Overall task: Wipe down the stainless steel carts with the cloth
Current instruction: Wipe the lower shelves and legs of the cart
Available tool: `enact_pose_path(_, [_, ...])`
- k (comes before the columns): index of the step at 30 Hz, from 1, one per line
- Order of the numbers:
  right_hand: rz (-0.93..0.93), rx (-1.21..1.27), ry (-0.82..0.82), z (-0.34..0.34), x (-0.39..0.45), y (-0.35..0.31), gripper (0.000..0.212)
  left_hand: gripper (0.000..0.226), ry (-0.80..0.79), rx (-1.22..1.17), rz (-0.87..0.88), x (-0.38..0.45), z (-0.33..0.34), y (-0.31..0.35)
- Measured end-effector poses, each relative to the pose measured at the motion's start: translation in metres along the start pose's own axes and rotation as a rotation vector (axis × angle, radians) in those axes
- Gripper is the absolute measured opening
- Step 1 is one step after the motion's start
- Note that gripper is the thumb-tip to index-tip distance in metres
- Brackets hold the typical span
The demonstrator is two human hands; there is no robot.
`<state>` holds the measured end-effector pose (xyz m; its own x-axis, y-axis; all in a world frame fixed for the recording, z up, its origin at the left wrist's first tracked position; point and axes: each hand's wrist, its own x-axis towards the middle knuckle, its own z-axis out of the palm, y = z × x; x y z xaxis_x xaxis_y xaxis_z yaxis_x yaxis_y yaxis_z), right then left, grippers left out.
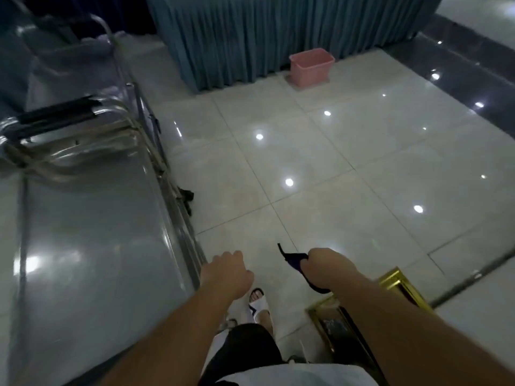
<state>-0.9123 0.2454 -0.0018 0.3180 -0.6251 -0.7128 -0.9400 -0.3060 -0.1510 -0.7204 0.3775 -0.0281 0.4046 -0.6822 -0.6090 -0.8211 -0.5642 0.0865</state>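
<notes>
Stainless steel cart (92, 246) at nine o'clock, broad glossy top, stacked handles (69, 115) towards ten. Left hand (227, 270) curled, holding nothing visible, just beside the cart's near corner. Right hand (324, 267) at five o'clock, clenched round a dark cloth (294, 261), ends dangling. Cloth probably light, limp, best bunched in the palm. Steel likely hard and slick; heavy, probably rolling if pushed, so worth steadying by the rim.

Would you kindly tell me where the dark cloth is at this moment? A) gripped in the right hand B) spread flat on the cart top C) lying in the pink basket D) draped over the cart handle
A: the dark cloth hangs from the curled fingers of the right hand, out over the tiled floor, beside the cart.
</notes>
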Motion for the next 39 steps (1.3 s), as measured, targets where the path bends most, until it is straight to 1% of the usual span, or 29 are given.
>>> enact_pose_path(2, [-0.072,-0.091,-0.042,-0.014,0.029,-0.029,0.021,0.052,-0.002,-0.040,-0.061,0.022,-0.010,-0.016])
enact_pose_path(4, [-0.124,-0.159,-0.066,-0.033,0.058,-0.056,0.023,0.052,-0.001,-0.088,-0.116,0.049,-0.024,-0.032])
enact_pose_path(7, [-0.187,-0.243,-0.055,-0.066,0.100,-0.088,0.021,0.052,-0.002,-0.152,-0.188,0.090,-0.049,-0.059])
enact_pose_path(10, [-0.166,-0.299,-0.005,-0.099,0.130,-0.114,0.023,0.051,0.006,-0.196,-0.233,0.120,-0.072,-0.082])
enact_pose_path(13, [-0.173,-0.367,-0.029,-0.125,0.156,-0.142,0.022,0.051,0.047,-0.271,-0.268,0.134,-0.087,-0.100])
enact_pose_path(16, [-0.213,-0.404,-0.017,-0.140,0.176,-0.184,0.031,0.051,0.070,-0.355,-0.327,0.134,-0.093,-0.115])
enact_pose_path(18, [-0.286,-0.412,-0.039,-0.143,0.187,-0.220,0.034,0.046,0.073,-0.390,-0.377,0.132,-0.093,-0.123])
enact_pose_path(21, [-0.433,-0.506,-0.107,-0.139,0.199,-0.276,0.034,0.037,0.066,-0.467,-0.466,0.128,-0.090,-0.131])
enact_pose_path(26, [-0.641,-0.717,-0.177,-0.124,0.215,-0.352,0.039,0.042,0.113,-0.631,-0.650,0.134,-0.087,-0.139])
enact_pose_path(29, [-0.767,-0.867,-0.201,-0.120,0.233,-0.382,0.039,0.044,0.144,-0.759,-0.806,0.139,-0.086,-0.139])
enact_pose_path(33, [-0.940,-1.074,-0.276,-0.117,0.262,-0.411,0.027,0.047,0.141,-0.956,-1.066,0.146,-0.089,-0.120])
enact_pose_path(36, [-1.032,-1.204,-0.299,-0.116,0.285,-0.417,0.031,0.051,0.154,-1.122,-1.267,0.142,-0.088,-0.080])
enact_pose_path(39, [-1.096,-1.326,-0.341,-0.114,0.296,-0.408,0.032,0.045,0.137,-1.236,-1.419,0.131,-0.075,-0.028])
